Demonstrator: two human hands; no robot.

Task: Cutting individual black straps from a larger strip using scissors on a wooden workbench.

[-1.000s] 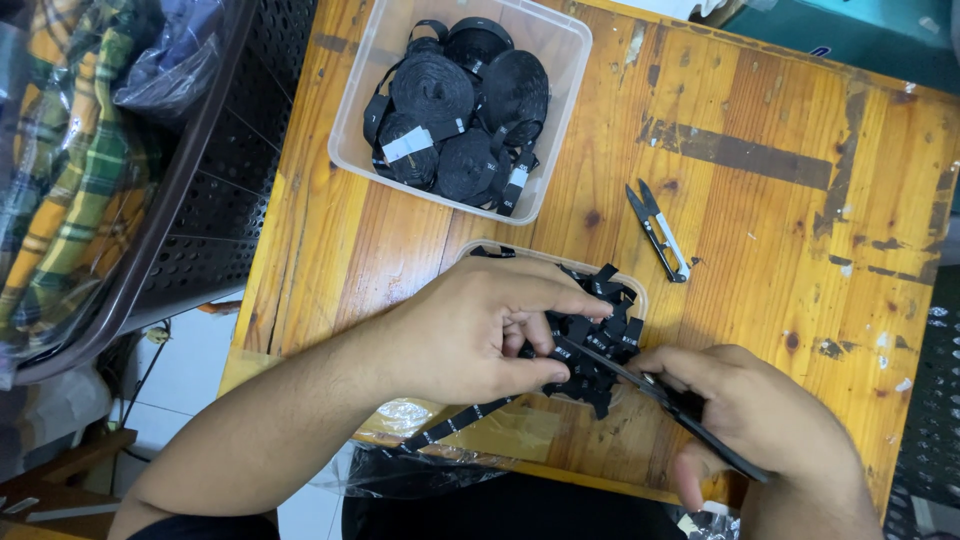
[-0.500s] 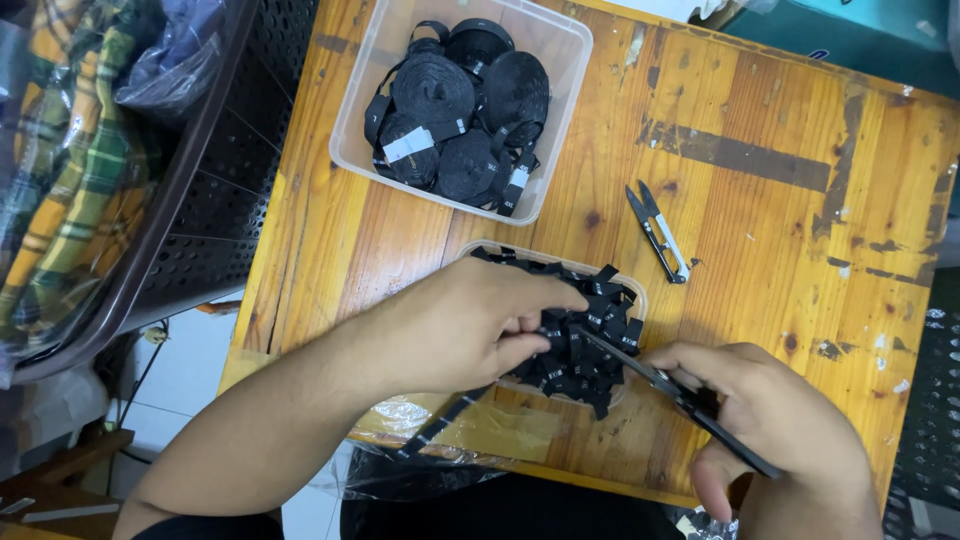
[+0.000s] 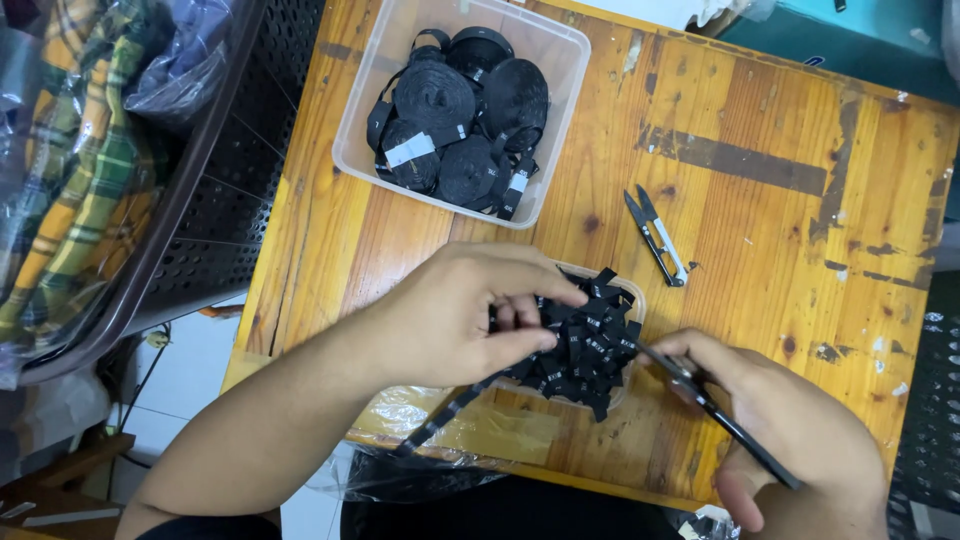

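Observation:
My left hand [image 3: 455, 315] pinches a black woven label strip [image 3: 440, 420] whose tail runs down past the table's front edge. Its fingertips rest over a small clear tray [image 3: 632, 293] heaped with cut black label pieces [image 3: 585, 345]. My right hand [image 3: 790, 435] grips black scissors [image 3: 700, 392], the blades pointing left toward the strip at the pile. All of this sits on a worn wooden table [image 3: 780, 230].
A clear plastic tub [image 3: 360, 150] of black label rolls [image 3: 460, 110] stands at the table's back left. Small thread snips [image 3: 655, 235] lie in the middle. A dark perforated crate [image 3: 215, 180] with bagged plaid cloth [image 3: 70, 170] sits left of the table.
My left hand has shifted slightly right over the pile, feeding the strip. The right hand with the scissors has moved a little lower and to the right.

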